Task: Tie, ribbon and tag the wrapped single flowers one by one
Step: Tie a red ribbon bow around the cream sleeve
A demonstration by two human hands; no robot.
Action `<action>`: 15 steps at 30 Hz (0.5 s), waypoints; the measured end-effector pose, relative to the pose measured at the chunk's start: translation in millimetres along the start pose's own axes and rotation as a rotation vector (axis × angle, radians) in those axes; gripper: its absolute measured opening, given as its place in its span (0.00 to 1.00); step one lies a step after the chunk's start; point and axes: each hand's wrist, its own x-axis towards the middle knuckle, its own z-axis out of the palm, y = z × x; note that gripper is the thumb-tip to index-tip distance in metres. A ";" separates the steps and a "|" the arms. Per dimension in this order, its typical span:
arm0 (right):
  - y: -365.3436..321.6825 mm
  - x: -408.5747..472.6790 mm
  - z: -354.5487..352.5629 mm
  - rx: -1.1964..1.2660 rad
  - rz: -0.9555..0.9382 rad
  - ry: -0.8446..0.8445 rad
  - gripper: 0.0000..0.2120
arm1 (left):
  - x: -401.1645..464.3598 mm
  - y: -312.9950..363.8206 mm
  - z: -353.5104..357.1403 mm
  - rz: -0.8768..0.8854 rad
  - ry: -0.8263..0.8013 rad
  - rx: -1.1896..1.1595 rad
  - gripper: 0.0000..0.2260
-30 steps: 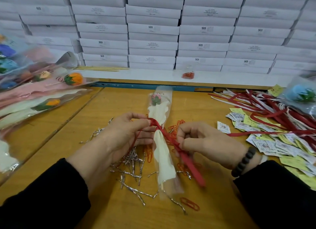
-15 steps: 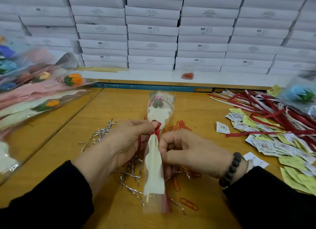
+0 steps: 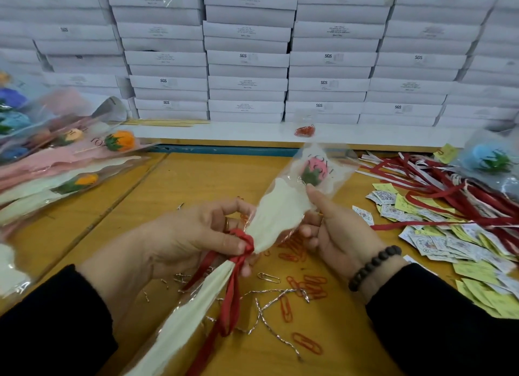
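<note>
the wrapped flower (image 3: 280, 210) lay slanted, bloom far right, stem near left. the left hand (image 3: 196, 235) pinched the red ribbon (image 3: 241, 243) at its waist; the right hand (image 3: 334, 229) gripped the upper wrap, nearer the tags (image 3: 438, 235).

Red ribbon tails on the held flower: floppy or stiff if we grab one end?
Likely floppy: the ribbon tails hang limp and curved below the knot pinched by the left hand. Probably very light; it looks thin and flat. It may slide, since the wrapped flower has glossy film.
</note>
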 end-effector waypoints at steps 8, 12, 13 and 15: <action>10.3 -2.2 6.0 0.007 -0.063 -0.088 0.09 | -9.2 24.6 -15.1 -0.201 -0.121 0.262 0.27; 15.9 -7.2 11.8 -0.056 -0.084 -0.188 0.11 | -5.9 35.2 -15.1 -0.203 -0.082 0.288 0.25; 17.5 -9.0 13.4 -0.071 -0.083 -0.218 0.09 | -4.2 35.7 -14.6 -0.204 -0.053 0.266 0.24; 20.9 -12.5 16.4 -0.106 -0.069 -0.296 0.08 | -1.1 32.8 -12.2 -0.192 0.018 0.265 0.20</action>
